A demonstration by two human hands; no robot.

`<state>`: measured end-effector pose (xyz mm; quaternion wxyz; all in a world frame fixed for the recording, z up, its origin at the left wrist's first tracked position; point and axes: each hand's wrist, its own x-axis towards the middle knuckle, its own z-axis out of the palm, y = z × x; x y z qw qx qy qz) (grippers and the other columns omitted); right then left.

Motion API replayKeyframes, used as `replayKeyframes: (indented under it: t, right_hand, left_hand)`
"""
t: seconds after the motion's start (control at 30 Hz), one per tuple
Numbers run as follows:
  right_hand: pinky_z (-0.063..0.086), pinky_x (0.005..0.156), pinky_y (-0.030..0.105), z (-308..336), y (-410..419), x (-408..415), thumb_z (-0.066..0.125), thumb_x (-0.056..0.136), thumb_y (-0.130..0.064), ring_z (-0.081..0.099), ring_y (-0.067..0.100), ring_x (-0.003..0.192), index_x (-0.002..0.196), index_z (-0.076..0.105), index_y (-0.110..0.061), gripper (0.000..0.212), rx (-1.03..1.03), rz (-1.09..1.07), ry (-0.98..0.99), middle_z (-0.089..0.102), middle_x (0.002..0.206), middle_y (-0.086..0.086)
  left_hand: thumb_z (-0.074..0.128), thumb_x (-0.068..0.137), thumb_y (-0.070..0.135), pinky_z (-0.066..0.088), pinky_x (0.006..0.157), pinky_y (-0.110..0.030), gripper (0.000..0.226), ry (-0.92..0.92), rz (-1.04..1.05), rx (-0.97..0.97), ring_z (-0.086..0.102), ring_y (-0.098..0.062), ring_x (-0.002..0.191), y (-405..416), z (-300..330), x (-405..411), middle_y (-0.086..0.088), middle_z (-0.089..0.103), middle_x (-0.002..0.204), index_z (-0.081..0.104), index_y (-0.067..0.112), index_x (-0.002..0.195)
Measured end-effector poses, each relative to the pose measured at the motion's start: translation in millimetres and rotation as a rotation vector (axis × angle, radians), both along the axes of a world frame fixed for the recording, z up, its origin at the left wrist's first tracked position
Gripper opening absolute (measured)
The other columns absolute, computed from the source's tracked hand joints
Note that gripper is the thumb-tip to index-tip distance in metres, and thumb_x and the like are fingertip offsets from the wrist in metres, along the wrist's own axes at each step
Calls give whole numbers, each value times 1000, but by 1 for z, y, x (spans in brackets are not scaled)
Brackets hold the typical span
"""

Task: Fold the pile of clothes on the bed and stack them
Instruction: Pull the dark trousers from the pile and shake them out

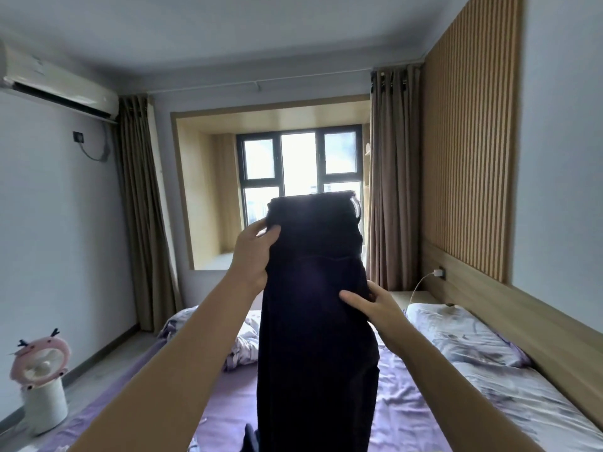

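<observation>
1. The room is a bedroom with a window [301, 177] set in a deep bay between brown curtains [393, 177]. An air conditioner [62, 88] hangs on the left wall, and a slatted wooden panel [470, 151] rises behind the bed.
2. The bed [408, 396] carries a purple sheet, a patterned pillow [456, 337] on the right and a crumpled quilt [244, 347] further back. A pink-topped fan [40, 370] stands on the floor to the left.
3. The dark trousers [316, 321] hang lengthwise in the air above the bed, waistband up against the window light, legs together and dropping out of view at the bottom.
4. The left hand [254, 256] grips the upper left edge just under the waistband, thumb curled over the front.
5. The right hand [368, 305] pinches the right edge lower down, near the hip, thumb across the front of the cloth.
6. The hands are apart, one on each side edge of the garment.
7. The cloth looks soft and limp, of moderate weight, and it hangs straight from the grip without holding a shape. It is not fragile and should not slip.
8. The best holds are probably the waistband corners, and then the hems once the trousers lie on the sheet for folding.
9. More dark cloth [249, 438] shows at the bottom edge; whether it belongs to the pile cannot be told.
</observation>
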<state>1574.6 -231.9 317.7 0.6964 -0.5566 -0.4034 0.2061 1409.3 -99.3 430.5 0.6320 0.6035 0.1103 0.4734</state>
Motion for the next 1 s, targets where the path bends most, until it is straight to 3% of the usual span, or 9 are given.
replayKeyframes:
  t: [0.2,0.27,0.4,0.5,0.57,0.63,0.73,0.83,1.0]
  right_hand:
    - [57,77,33,28,1,-14,80,69,-33,71,21,91,95,70,-27,28,93,6,-81,74,97,2]
    - [58,74,29,36,5,-24,80,71,-31,71,18,87,95,69,-28,26,104,-18,-143,74,94,-1]
    - [55,67,20,40,14,-43,80,72,-31,69,8,78,91,68,-29,22,39,-38,-316,73,89,-8]
    - [51,65,13,33,22,-55,79,73,-30,66,5,74,88,68,-28,19,-19,-19,-424,71,86,-7]
    - [47,62,9,30,23,-58,79,73,-29,65,3,73,89,68,-26,19,-33,1,-458,71,85,-8]
    - [49,66,12,27,22,-57,79,73,-28,66,3,76,92,69,-24,22,-35,3,-454,72,87,-8]
    - [54,69,24,22,15,-56,78,72,-36,65,7,75,91,68,-22,26,-112,5,-475,70,84,-6]
    - [49,65,20,1,-10,-34,76,72,-47,64,4,73,88,64,-27,28,-171,13,-425,68,80,-9]
    - [56,88,38,-33,-29,-6,78,75,-35,68,22,94,101,67,-15,34,-247,157,-270,71,99,7]
  left_hand:
    - [51,97,12,52,88,-39,37,158,173,-60,62,-23,100,28,3,-19,-6,63,114,49,12,133]
    - [48,95,10,50,83,-33,47,293,331,38,58,-18,96,31,1,-25,-1,59,111,40,12,141]
    - [50,89,10,34,106,-33,50,199,761,747,42,-9,125,14,-4,-32,6,50,134,45,19,138]
    - [46,96,25,19,116,-36,28,261,587,1280,46,-8,125,-8,-9,-17,11,66,115,68,19,111]
    - [30,102,44,-1,120,-34,51,516,491,1443,47,-2,124,-13,-14,-3,11,71,104,74,19,93]
    - [16,95,57,-2,119,-31,71,698,400,1420,56,4,99,-8,-24,7,7,70,76,65,15,64]
    - [18,92,60,37,95,-31,67,648,416,1266,46,-8,52,1,-45,15,5,44,47,36,17,45]
    - [5,93,67,30,60,-29,74,733,546,1435,42,-14,48,-19,-56,38,7,38,44,34,19,43]
    - [-12,90,62,37,58,-28,80,786,702,1754,45,-14,45,-17,-18,36,5,40,44,36,16,45]
